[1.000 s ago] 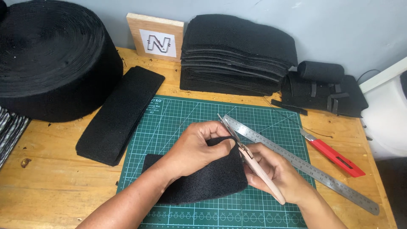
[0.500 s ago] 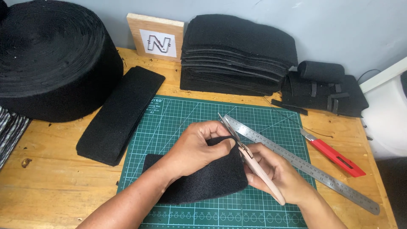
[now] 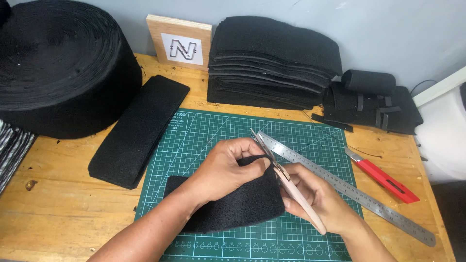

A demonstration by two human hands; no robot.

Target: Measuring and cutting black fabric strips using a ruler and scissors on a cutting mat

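My left hand [image 3: 228, 167] grips the upper edge of a black felt piece [image 3: 242, 206] that lies folded on the green cutting mat [image 3: 204, 131]. My right hand [image 3: 318, 196] holds a pair of snips [image 3: 286, 179] with pale pink handles. The metal blades point up and left and meet the felt's top right corner beside my left thumb. Much of the felt is hidden under my left hand and forearm.
A steel ruler [image 3: 354, 191] lies diagonally on the mat's right side, with a red utility knife [image 3: 383, 175] beyond it. A flat black felt strip [image 3: 138, 131], a big felt roll [image 3: 58, 68], a stack of cut felt [image 3: 274, 60], sewn black parts [image 3: 371, 104] and a small wooden sign [image 3: 179, 41] surround the mat.
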